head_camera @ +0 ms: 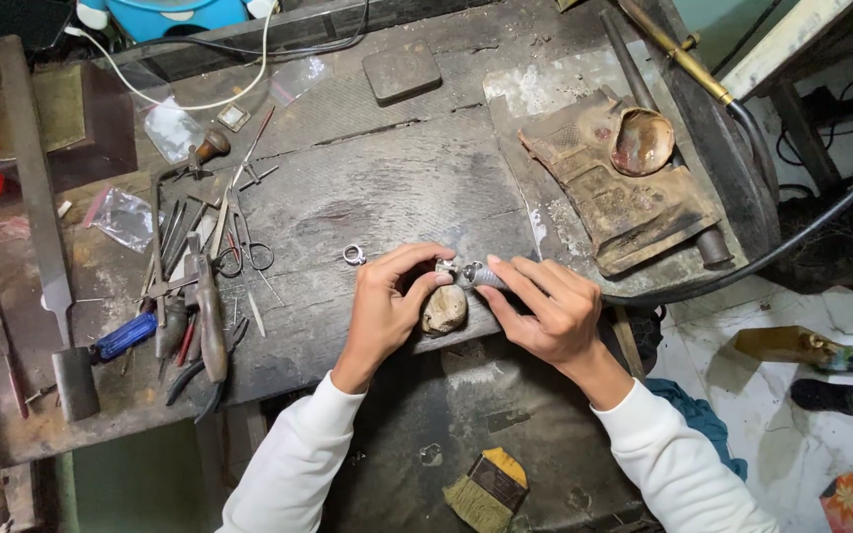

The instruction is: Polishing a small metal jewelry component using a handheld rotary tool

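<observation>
My left hand pinches a small silver ring against a worn wooden bench peg at the front edge of the workbench. My right hand holds a metal rotary handpiece whose tip meets the ring. A black flexible shaft runs from the handpiece off to the right. Another silver ring lies on the bench just left of my left hand.
Pliers, scissors, tweezers and a blue-handled tool lie in a heap at the left. A long flat file sits at the far left. A charred block with a small dish and a brass torch sit at the right. A brush lies below.
</observation>
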